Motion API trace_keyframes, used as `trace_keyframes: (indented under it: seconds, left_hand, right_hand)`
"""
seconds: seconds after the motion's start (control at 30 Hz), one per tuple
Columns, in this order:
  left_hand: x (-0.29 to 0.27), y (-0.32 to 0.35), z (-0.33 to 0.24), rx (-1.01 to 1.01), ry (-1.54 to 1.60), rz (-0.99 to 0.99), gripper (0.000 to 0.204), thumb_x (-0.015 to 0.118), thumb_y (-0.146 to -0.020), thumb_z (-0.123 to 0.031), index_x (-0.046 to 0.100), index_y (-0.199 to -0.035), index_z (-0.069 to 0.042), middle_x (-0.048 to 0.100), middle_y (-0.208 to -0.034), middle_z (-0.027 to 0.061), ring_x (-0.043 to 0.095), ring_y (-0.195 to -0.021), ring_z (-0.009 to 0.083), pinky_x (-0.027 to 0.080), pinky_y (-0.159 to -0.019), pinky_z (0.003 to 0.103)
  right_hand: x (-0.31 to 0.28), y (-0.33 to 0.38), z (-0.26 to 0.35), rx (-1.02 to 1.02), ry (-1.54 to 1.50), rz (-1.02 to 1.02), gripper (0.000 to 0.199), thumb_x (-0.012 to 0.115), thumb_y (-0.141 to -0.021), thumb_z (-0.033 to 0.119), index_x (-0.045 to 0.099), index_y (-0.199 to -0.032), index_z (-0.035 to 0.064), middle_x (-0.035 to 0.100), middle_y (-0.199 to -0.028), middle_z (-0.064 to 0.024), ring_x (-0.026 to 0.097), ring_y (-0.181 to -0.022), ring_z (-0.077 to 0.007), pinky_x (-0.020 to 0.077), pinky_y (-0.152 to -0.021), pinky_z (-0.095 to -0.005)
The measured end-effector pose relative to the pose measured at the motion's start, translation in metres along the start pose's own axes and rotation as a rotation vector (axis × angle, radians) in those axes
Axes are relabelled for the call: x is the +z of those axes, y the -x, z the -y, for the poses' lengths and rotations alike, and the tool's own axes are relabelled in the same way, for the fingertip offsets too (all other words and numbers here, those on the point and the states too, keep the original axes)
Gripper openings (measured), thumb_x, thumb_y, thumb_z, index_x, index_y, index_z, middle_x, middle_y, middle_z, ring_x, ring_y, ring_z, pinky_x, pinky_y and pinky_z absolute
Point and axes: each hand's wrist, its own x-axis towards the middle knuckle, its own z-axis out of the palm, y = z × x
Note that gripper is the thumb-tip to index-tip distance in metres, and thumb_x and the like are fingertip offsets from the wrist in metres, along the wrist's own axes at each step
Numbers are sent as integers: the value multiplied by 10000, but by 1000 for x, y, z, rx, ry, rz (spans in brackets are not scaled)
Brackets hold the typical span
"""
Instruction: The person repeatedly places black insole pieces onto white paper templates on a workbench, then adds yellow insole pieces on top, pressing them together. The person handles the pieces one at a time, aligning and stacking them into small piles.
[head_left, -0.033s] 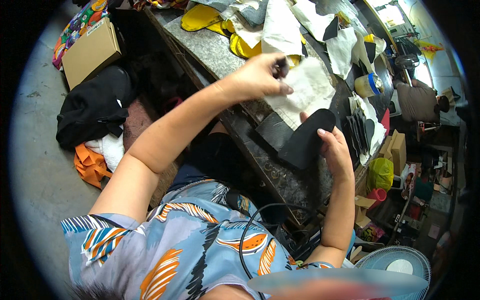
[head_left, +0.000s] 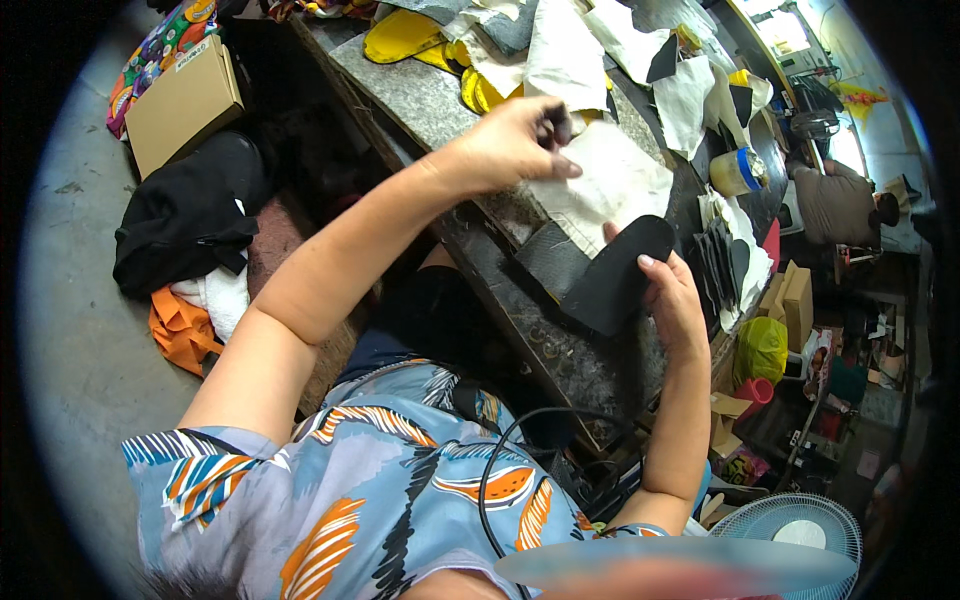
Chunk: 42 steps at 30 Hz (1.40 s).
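Black sole point(head_left: 625, 272), one: in the right hand point(head_left: 677, 305), pinched by its edge, thumb on the upper face, a fingertip showing past the far side; rounded end upward, broad end toward the lower left; since the earlier frame, shifted very slightly, the grip on it unchanged. Left hand point(head_left: 512, 145), one: up and left of that grip, apart from the sole, fingers bent, thumb drawn near them with a narrow space between, tips darkened and blurred; whether anything is held cannot be told; now a little higher and farther left than before. White cloth point(head_left: 618, 180), one: above the right grip, between the two hands, more of its upper part uncovered now. Black sheet point(head_left: 548, 262), one: left of the right grip, partly behind the sole's lower end; contact cannot be told; a thin yellow edge now shows at its lower side. Black pieces point(head_left: 714, 262), a stack: just right of the right grip, unmoved. Jar point(head_left: 735, 172), one, blue-rimmed: above and right of the same grip, unmoved. Yellow pieces point(head_left: 402, 36), several: above and left of the left hand, unmoved. Table point(head_left: 595, 375), dark, worn: under these goods and below the right grip
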Motion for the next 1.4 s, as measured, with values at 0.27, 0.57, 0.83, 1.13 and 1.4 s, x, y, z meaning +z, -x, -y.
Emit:
trace_keyframes:
  seconds: [0.27,0.57,0.83,1.13,1.4]
  left_hand:
    - [6,12,13,781,-874,-6,329,769,-787,-215,639,-1065,-96,628,-1080,71,569,-1086,260,436,-966,415]
    - [-3,23,33,672,-937,183,554,786,-771,-280,606,-1266,-110,600,-1240,107,523,-1201,305,398,-1066,412]
    - [-3,27,41,635,-920,72,775,781,-737,-248,458,-1426,-101,631,-1215,133,566,-1187,299,407,-1085,398]
    - [9,27,33,820,-963,-84,553,760,-785,-312,608,-1270,-93,642,-1156,121,581,-1145,283,434,-1037,403]
    - [69,5,19,728,-1104,112,68,677,-791,-125,702,-828,-73,652,-959,50,645,-917,237,553,-792,351]
  right_hand:
    - [-21,-35,-6,-47,41,-25,397,552,-903,99,527,-1259,-74,626,-1269,-212,633,-1132,-277,480,-1019,-388]
    - [-69,-22,34,-267,-274,-184,189,586,-920,84,612,-1100,34,694,-1071,-84,661,-1034,-209,507,-904,-362]
    - [-13,-57,19,-207,104,-43,263,687,-899,100,592,-1140,54,656,-930,12,611,-755,-47,467,-643,-176]
    - [-29,-47,35,-255,-174,-296,93,621,-943,91,593,-1027,119,647,-855,49,597,-688,-50,471,-626,-189]
    - [-44,-65,-11,-107,-276,-278,153,582,-945,43,573,-1098,39,643,-987,-35,637,-895,-127,540,-792,-250]
